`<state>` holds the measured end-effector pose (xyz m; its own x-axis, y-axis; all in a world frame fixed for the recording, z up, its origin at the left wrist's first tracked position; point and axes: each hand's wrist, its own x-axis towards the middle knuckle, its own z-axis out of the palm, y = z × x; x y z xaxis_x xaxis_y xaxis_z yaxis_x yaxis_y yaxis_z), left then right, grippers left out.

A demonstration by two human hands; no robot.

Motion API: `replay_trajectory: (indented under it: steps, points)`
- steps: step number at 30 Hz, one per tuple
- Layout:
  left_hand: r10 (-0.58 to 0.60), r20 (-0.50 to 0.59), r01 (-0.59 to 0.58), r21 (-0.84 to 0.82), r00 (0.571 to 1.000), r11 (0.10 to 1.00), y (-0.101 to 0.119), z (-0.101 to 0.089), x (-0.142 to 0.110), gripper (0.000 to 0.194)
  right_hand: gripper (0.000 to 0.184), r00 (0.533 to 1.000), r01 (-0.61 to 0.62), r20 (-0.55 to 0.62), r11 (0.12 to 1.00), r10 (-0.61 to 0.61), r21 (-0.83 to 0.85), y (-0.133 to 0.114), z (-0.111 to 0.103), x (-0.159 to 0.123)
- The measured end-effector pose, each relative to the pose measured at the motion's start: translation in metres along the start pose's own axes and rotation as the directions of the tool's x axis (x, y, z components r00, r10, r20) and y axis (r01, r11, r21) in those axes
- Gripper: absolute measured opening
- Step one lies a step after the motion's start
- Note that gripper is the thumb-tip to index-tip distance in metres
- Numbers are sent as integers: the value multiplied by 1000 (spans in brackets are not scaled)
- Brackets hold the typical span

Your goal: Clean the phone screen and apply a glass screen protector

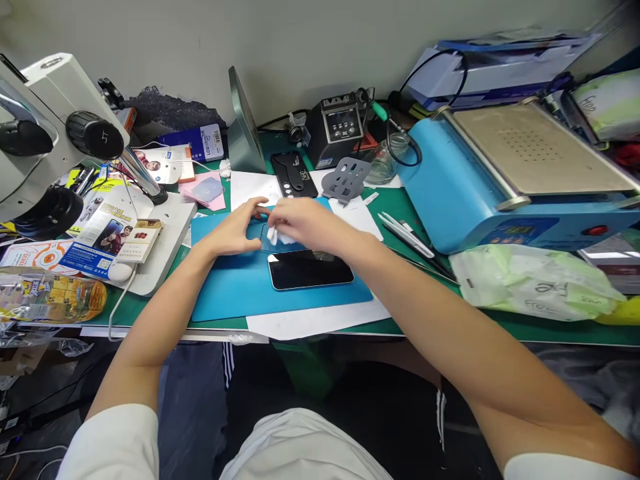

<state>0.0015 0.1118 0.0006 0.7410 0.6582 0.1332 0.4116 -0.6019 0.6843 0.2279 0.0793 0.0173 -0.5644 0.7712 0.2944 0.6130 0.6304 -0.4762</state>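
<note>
My right hand (305, 220) pinches a crumpled white tissue (280, 237) over the blue mat (225, 287). Beneath the tissue lies a thin, clear pane with a dark outline (265, 239), partly hidden by my hands. My left hand (235, 229) rests at the pane's left side with thumb and fingers spread apart; whether it grips the edge is unclear. Just in front of my right hand, a phone (311, 270) lies on the mat, its black screen up.
A microscope (95, 133) stands left, near a drink bottle (50, 295). Behind are a black soldering station (335, 130), a grey phone stand (346, 179) and a dark phone-shaped piece (293, 175). Tweezers (407, 235), a blue heating plate machine (450, 193) and a plastic bag (535, 280) lie right.
</note>
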Motion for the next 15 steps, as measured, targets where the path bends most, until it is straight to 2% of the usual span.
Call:
replay_trajectory:
  steps: [2, 4, 5, 8, 10, 13, 14, 15]
  points:
    - [15, -23, -16, -20, 1000, 1000, -2, 0, 1, 91, 18, 987, -35, -159, 999, 35, 2, 1, -10, -1]
    - [39, -37, -39, 4, 999, 999, -4, 0, 2, 91, 19, 974, -53, -222, 999, 53, 7, -1, -13, -1]
    - [45, -41, -44, 23, 998, 999, -5, 0, 2, 90, 19, 979, -48, -198, 999, 49, 9, -3, -10, -1]
    - [42, -59, -37, 75, 997, 997, -6, 0, 3, 86, 17, 1000, -19, -17, 999, 19, 41, -11, 1, -1]
    - [42, -63, -35, 105, 997, 994, -6, 0, 3, 85, 17, 1000, -29, -2, 996, 29, 79, -13, 4, -3]
    - [54, -50, -45, 161, 997, 986, -1, 0, 2, 83, 18, 965, -99, -227, 984, 131, 146, -11, -6, -13]
    - [57, -37, -49, 196, 998, 979, 3, -2, 2, 84, 18, 949, -124, -267, 979, 165, 164, -8, -11, -19]
    - [59, -22, -52, 242, 998, 969, 6, -3, 1, 85, 17, 950, -145, -251, 974, 187, 176, -5, -15, -24]
